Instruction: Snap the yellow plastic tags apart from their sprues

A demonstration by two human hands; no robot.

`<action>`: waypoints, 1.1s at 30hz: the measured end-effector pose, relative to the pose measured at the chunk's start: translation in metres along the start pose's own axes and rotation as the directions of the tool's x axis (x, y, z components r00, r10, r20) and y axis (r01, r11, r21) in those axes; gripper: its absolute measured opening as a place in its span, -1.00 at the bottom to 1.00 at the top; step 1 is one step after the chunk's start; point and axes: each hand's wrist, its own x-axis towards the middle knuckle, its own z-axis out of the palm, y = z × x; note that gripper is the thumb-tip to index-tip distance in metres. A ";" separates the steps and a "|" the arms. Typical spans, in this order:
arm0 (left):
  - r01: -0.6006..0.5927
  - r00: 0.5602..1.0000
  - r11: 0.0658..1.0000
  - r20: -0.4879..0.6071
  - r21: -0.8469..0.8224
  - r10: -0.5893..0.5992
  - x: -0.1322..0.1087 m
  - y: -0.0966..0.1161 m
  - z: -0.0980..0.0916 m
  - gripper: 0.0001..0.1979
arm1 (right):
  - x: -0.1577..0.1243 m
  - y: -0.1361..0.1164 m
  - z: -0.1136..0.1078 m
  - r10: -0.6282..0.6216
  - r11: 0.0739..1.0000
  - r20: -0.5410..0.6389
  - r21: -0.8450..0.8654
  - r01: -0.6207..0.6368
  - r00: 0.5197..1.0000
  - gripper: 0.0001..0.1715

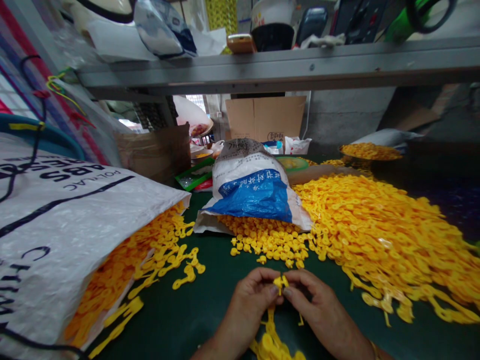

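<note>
Close together at the lower middle are my left hand (249,302) and my right hand (317,305), thumbs and fingertips pinched. Between them they grip a small yellow plastic part (280,283); whether it is one piece or two being held against each other I cannot tell. Below my hands lie longer yellow strap-like plastic pieces (272,345) with round ends. Just beyond my fingertips, small yellow knob-like pieces (277,242) spill from a white and blue sack (251,192). My fingers partly hide the held part.
To the right rises a large heap of yellow strap-like pieces (382,230). A white sack (75,220) at the left spills similar pieces onto the dark green tabletop (210,305). A grey metal shelf beam (262,72) crosses above, with a phone (241,43) on it. Cardboard boxes (153,152) stand behind.
</note>
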 end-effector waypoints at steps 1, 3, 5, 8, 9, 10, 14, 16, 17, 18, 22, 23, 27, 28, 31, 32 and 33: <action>-0.027 1.000 0.999 0.002 0.030 0.027 -0.001 0.000 0.001 -0.77 | -0.001 -0.001 0.000 0.017 1.000 0.012 0.026 -0.017 1.000 -0.82; -0.071 0.997 0.995 0.013 0.066 0.071 -0.002 0.000 0.003 -0.80 | -0.002 -0.001 0.001 0.026 0.998 0.025 0.050 -0.027 0.999 -0.81; -0.072 0.997 0.996 0.017 0.051 0.071 -0.003 -0.001 0.003 -0.80 | -0.003 -0.001 0.002 0.018 0.998 0.020 0.053 -0.019 1.000 -0.80; -0.011 1.000 1.000 0.001 -0.025 0.011 -0.001 -0.005 0.001 -0.73 | -0.004 0.001 0.004 0.005 0.998 0.010 0.058 -0.005 1.000 -0.79; 0.008 1.000 0.999 -0.007 -0.046 -0.008 0.000 -0.007 0.000 -0.71 | -0.005 0.002 0.005 -0.002 0.998 0.003 0.057 0.002 1.000 -0.79; 0.020 1.000 0.998 -0.012 -0.061 -0.021 0.000 -0.008 0.000 -0.70 | -0.005 0.002 0.005 -0.012 0.998 -0.004 0.054 0.012 1.000 -0.79; -0.007 1.000 0.996 0.003 -0.094 0.007 0.002 -0.010 0.001 -0.68 | -0.007 -0.001 0.005 -0.064 0.997 -0.011 0.035 0.065 0.998 -0.76; -0.045 0.999 0.993 0.015 -0.107 0.047 0.001 -0.010 0.002 -0.70 | -0.007 -0.003 0.005 -0.090 0.996 -0.010 0.021 0.091 0.996 -0.75; -0.061 0.998 0.992 0.019 -0.107 0.064 0.001 -0.010 0.002 -0.72 | -0.007 -0.004 0.005 -0.100 0.995 -0.010 0.012 0.100 0.995 -0.75; -0.075 0.997 0.992 0.022 -0.103 0.077 0.001 -0.010 0.003 -0.73 | -0.008 -0.005 0.005 -0.106 0.994 -0.008 0.002 0.106 0.994 -0.74; -0.135 0.991 0.991 0.021 -0.016 0.135 -0.001 -0.010 0.004 -0.79 | -0.008 -0.002 0.007 -0.134 0.990 -0.002 -0.047 0.133 0.991 -0.73; -0.156 0.988 0.987 0.013 0.023 0.156 -0.002 -0.010 0.004 -0.80 | -0.008 -0.001 0.008 -0.151 0.987 -0.008 -0.061 0.151 0.988 -0.72; -0.216 0.974 0.968 -0.043 0.127 0.223 -0.005 -0.008 0.010 -0.83 | -0.010 0.007 0.016 -0.220 0.967 -0.030 -0.138 0.214 0.975 -0.69; -0.224 0.971 0.965 -0.056 0.137 0.234 -0.005 -0.008 0.012 -0.84 | -0.010 0.010 0.018 -0.237 0.960 -0.036 -0.160 0.229 0.971 -0.67; -0.248 0.961 0.953 -0.082 0.175 0.265 -0.006 -0.007 0.014 -0.84 | -0.010 0.019 0.023 -0.325 0.923 -0.049 -0.233 0.306 0.944 -0.62; -0.255 0.957 0.948 -0.087 0.192 0.275 -0.006 -0.006 0.014 -0.84 | -0.010 0.022 0.023 -0.362 0.903 -0.048 -0.264 0.338 0.931 -0.60; -0.258 0.956 0.944 -0.087 0.203 0.280 -0.006 -0.006 0.013 -0.84 | -0.009 0.024 0.024 -0.395 0.882 -0.046 -0.296 0.365 0.917 -0.59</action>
